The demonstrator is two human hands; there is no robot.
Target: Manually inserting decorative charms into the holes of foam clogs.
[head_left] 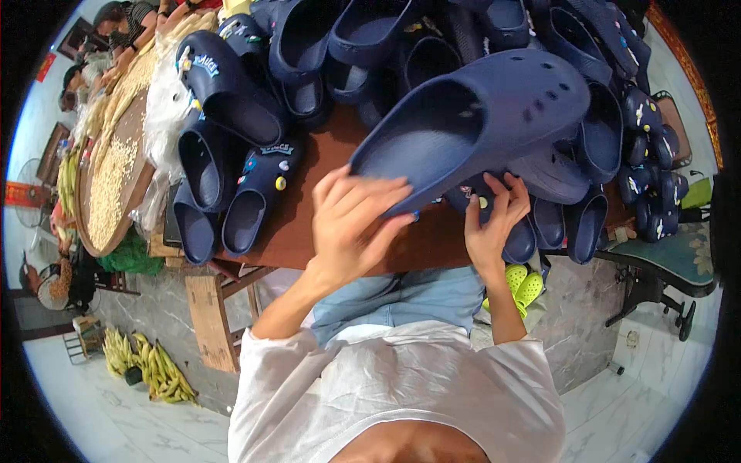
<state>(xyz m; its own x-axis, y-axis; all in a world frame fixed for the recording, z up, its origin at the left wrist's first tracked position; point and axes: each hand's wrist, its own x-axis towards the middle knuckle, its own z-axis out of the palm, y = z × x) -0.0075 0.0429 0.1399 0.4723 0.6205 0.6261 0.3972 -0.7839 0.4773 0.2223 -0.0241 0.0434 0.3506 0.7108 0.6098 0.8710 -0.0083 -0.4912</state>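
Observation:
Above the table's near edge, a large navy clog (532, 89) is tilted with its open foot end toward me and its holed toe pointing up and to the right. My left hand (347, 220) grips its heel rim, and a small blue piece (417, 216) shows at my fingertips. Below the clog, my right hand (498, 224) has its fingers apart, beside another navy clog (548, 174). A yellow-and-white charm (484, 202) on dark blue material shows between its thumb and fingers. Contact there is partly hidden.
Navy clogs crowd the brown table (328, 174), including a charm-decorated pair (258, 181) at left. A round tray of pale kernels (112, 193) stands farther left. Lime-green clogs (525, 289) lie below the table. At right is a green-seated chair (671, 255); bananas (158, 370) lie lower left.

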